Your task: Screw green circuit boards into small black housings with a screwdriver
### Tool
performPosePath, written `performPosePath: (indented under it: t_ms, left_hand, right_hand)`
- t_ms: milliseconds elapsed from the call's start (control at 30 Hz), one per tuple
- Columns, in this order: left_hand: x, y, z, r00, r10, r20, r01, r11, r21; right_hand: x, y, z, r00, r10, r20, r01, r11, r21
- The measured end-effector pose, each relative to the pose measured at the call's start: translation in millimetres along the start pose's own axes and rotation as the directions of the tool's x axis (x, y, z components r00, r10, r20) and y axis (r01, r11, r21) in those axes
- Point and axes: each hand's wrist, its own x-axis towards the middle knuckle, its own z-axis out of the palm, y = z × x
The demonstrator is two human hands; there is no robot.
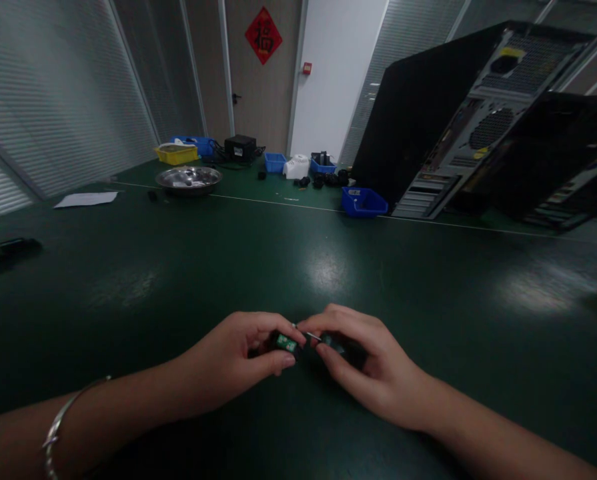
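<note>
My left hand point(238, 360) pinches a small green circuit board part point(287, 343) between thumb and fingers, just above the dark green table point(298, 267). My right hand point(373, 367) meets it from the right, fingers closed on a second small dark green piece point(331, 343). A thin metal pin or strip point(309, 335) bridges the two pieces between my fingertips. Both hands hover near the table's front edge, touching at the fingertips. A silver bracelet point(58, 427) sits on my left wrist.
Two open black computer cases point(458, 127) lie tilted at the back right. A blue bin point(363, 201) stands before them. A metal bowl point(189, 179), a yellow tray point(177, 155), further blue bins and a paper sheet point(86, 199) sit at the back left. A dark tool point(8, 250) lies far left.
</note>
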Motion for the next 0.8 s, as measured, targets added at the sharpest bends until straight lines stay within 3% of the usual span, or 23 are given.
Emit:
performPosePath:
  t_ms: [167, 300, 800]
  left_hand:
    - [2.5, -1.6, -5.2, 0.996, 0.000, -0.094, 0.013, 0.990, 0.138]
    - [3.3, -1.4, -6.8, 0.992, 0.023, -0.122, -0.006, 0.990, 0.141]
    - [1.1, 1.6, -5.7, 0.991, 0.063, -0.118, -0.039, 0.980, 0.196]
  right_hand:
    - [-0.1, -2.1, 0.3, 1.000, -0.012, 0.019, 0.012, 1.000, -0.021]
    - [-0.1, -2.0, 1.3, 0.999, 0.029, 0.034, -0.027, 0.998, -0.056]
    - [-0.6, -1.8, 1.4, 0.995, 0.083, 0.062, -0.076, 0.990, -0.117]
